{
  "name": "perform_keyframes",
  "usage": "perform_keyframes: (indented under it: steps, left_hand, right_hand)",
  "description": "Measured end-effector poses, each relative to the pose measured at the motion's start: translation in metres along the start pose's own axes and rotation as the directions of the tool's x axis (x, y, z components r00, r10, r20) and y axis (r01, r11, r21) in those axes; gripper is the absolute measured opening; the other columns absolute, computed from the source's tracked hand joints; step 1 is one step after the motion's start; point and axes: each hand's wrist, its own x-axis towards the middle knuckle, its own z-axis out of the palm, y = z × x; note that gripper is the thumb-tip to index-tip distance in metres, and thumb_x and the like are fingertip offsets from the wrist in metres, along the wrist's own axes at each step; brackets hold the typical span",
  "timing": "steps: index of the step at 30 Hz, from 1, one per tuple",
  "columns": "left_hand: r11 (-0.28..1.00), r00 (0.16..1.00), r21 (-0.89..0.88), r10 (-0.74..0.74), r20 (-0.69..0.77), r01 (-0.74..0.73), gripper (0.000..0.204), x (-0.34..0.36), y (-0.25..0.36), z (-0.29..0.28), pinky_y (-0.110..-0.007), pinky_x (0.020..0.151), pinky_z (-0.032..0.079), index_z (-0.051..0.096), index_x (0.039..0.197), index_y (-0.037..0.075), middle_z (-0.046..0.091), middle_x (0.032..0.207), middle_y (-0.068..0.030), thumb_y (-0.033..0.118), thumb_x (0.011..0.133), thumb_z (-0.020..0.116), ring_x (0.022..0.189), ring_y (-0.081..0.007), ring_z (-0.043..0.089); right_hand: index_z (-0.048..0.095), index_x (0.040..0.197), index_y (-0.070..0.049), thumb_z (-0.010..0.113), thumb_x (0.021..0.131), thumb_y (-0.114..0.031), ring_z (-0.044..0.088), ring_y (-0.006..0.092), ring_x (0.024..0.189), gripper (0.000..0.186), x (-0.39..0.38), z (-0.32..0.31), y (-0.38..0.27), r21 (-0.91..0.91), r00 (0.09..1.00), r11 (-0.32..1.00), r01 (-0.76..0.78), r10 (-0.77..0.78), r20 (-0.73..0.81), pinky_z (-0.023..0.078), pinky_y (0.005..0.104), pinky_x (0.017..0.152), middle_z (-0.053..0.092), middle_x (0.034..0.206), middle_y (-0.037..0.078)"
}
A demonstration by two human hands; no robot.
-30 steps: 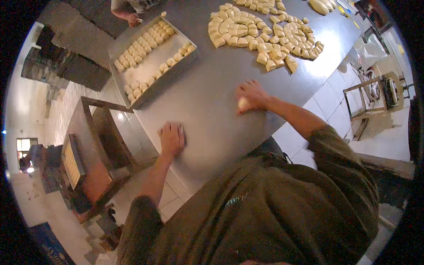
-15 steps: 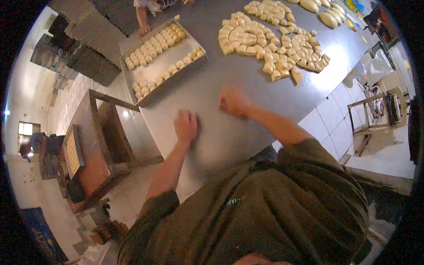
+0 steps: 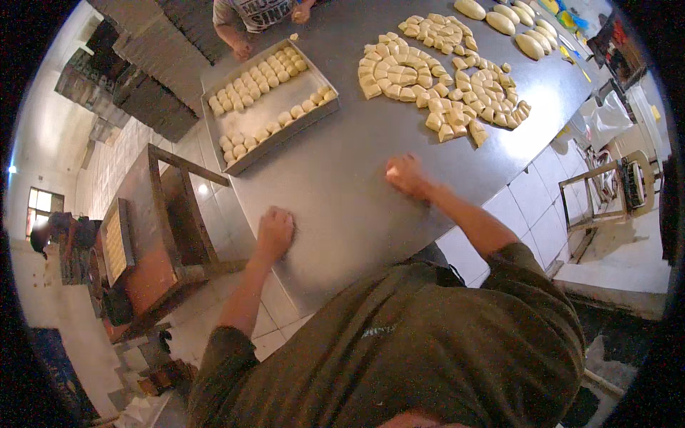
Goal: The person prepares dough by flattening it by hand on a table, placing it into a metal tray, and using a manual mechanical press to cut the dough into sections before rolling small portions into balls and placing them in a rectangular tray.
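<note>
My left hand (image 3: 275,231) is curled, knuckles up, on the metal table (image 3: 335,192) near its left edge. Whatever lies under its fingers is hidden. Farther right, my right hand (image 3: 408,177) is also closed low over the tabletop, and a pale bit that looks like a dough piece shows at its fingers. Beyond my left hand stands a shallow metal tray (image 3: 285,129) with rows of round dough balls (image 3: 258,80) along its far side and more along its near side. Cut dough chunks (image 3: 399,71) lie in curved strips beyond my right hand.
Smooth dough loaves (image 3: 529,47) rest at the far right of the table. Across it, a co-worker's hand (image 3: 242,50) is by the tray. A brown wooden table (image 3: 153,285) with another tray (image 3: 118,242) stands at left, a metal-framed stand (image 3: 596,196) at right.
My hands have moved apart: the left toward the table's left edge and nearer me, the right outward to the right. More of the co-worker shows at the far edge.
</note>
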Motion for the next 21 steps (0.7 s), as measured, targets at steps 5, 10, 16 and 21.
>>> perform_keyframes:
  steps: [5,10,16,21]
  left_hand:
    - [0.889,0.908,-0.243,-0.415,-0.067,0.388,0.011,0.039,0.013,0.030,-0.051,0.082,0.049,0.061,0.096,0.006,0.062,0.095,-0.0141,0.014,0.091,0.067,0.093,-0.0377,0.062]
    - [0.576,0.760,-0.713,-0.643,-0.094,0.399,0.043,0.025,0.004,0.003,-0.045,0.100,0.048,0.053,0.133,0.001,0.061,0.124,-0.0183,0.026,0.100,0.065,0.114,-0.0322,0.061]
    - [0.466,0.454,-0.325,-0.883,-0.117,0.823,0.070,-0.070,-0.130,0.118,-0.052,0.112,0.040,0.034,0.150,-0.013,0.046,0.147,-0.0351,0.040,0.106,0.047,0.129,-0.0495,0.051]
    - [0.203,0.229,-0.237,-0.969,0.087,0.950,0.073,0.034,-0.026,0.039,-0.053,0.105,0.046,0.030,0.154,-0.010,0.053,0.138,-0.0317,0.043,0.105,0.044,0.123,-0.0474,0.056]
  right_hand:
    - [0.065,0.112,-0.010,0.056,0.099,-0.031,0.057,0.0368,0.114,0.026,0.072,-0.021,-0.028,0.210,0.911,0.906,-0.368,0.305,0.279,0.038,0.0517,0.107,0.065,0.112,0.014]
    - [0.068,0.102,-0.008,0.063,0.095,-0.028,0.057,0.0367,0.109,0.021,0.004,-0.035,-0.011,0.443,0.916,0.802,-0.401,0.337,0.220,0.042,0.0518,0.101,0.065,0.105,0.016]
    - [0.069,0.107,-0.006,0.070,0.088,-0.019,0.063,0.0372,0.108,0.023,0.042,-0.045,-0.032,0.375,0.933,0.857,-0.354,0.350,0.081,0.050,0.0481,0.094,0.070,0.105,0.015]
    - [0.068,0.127,-0.009,0.077,0.086,-0.034,0.064,0.0346,0.119,0.048,0.079,-0.024,-0.100,0.435,0.744,0.625,-0.648,0.399,0.536,0.050,0.0476,0.102,0.072,0.120,0.011]
